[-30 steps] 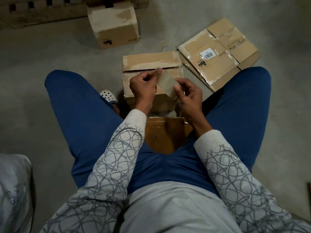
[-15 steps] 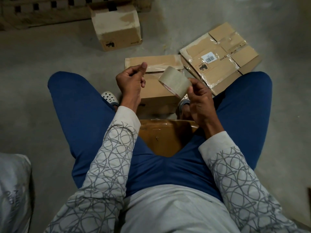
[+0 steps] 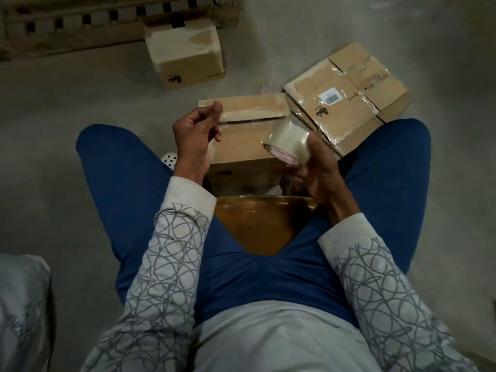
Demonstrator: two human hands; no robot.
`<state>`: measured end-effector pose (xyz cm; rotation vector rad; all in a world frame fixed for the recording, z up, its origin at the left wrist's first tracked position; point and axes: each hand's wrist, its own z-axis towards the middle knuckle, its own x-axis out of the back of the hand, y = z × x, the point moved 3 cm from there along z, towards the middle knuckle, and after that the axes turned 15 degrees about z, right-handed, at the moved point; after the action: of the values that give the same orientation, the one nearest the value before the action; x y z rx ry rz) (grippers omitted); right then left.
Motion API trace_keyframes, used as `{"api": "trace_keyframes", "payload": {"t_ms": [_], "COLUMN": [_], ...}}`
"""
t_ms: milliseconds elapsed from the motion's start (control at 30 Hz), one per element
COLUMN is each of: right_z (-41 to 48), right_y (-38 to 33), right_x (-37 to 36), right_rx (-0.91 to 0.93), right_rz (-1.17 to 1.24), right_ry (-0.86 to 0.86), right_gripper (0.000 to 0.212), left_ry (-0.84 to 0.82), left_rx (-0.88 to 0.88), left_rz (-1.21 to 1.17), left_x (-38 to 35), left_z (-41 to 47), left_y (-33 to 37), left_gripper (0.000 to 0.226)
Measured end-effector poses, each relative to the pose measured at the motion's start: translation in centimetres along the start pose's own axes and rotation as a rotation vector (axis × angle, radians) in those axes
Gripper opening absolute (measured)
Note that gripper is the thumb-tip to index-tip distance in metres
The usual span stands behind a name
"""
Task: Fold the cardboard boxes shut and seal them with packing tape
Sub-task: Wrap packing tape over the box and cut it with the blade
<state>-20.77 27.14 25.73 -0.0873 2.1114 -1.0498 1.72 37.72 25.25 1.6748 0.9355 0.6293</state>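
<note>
Left hand (image 3: pixel 197 130) is drawing away from the roll (image 3: pixel 285 142), fingers (image 3: pixel 213 133) curled; whether pinching tape, cannot tell. Right hand (image 3: pixel 319 167) is gripping the roll above the box (image 3: pixel 241 146) on the floor (image 3: pixel 80 89). Recommend keeping tape taut, centring over seam (image 3: pixel 255 120).

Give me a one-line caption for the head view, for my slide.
Seated person's right hand holds a clear tape roll over a cardboard box; left hand curled alongside.

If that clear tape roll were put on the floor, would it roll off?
Likely light: the right hand holds the tape roll with thumb and fingers. Round, so on edge it may roll; laid flat it should stay. Its glossy face looks slippery.
</note>
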Motion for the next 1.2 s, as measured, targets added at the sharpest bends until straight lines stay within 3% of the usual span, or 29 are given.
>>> {"api": "trace_keyframes", "payload": {"t_ms": [100,267,400,500,667,900,1033,1200], "right_z": [-0.1,-0.6,-0.8,-0.6,-0.3,0.3,0.5,0.9], "right_y": [0.0,-0.8,-1.2,-1.6,-2.0,-2.4,-2.7,-2.9], "right_x": [0.1,0.1,-0.3,0.3,1.0,1.8,1.8,2.1], "right_rx": [0.038,0.0,0.0,0.014,0.023,0.085,0.232,0.391], "right_rz": [-0.263,-0.488,-0.491,-0.507,-0.5,-0.493,-0.629,-0.691], "right_ry": [0.026,-0.106,-0.2,-0.158,-0.129,-0.109,-0.102,-0.102], "right_gripper": [0.06,0.033,0.048,0.032,0.04,0.045,0.045,0.045], "left_ry": [-0.08,-0.194,-0.362,-0.337,-0.362,-0.433,-0.557,-0.661], "left_rx": [0.009,0.054,0.2,0.26,0.343,0.236,0.128,0.093], "left_rz": [0.024,0.087,0.011,-0.08,-0.291,-0.279,-0.106,-0.086], "left_x": [0.8,2.3,2.4,2.6,2.8,2.3,2.0,2.0], "left_z": [0.1,0.1,-0.1,-0.1,-0.2,-1.1,-1.5,-1.5], "left_y": [0.5,1.2,0.8,0.6,0.6,1.0,0.8,0.6], "left_gripper": [0.012,0.009,0.01,0.012,0.03,0.016,0.023,0.042]}}
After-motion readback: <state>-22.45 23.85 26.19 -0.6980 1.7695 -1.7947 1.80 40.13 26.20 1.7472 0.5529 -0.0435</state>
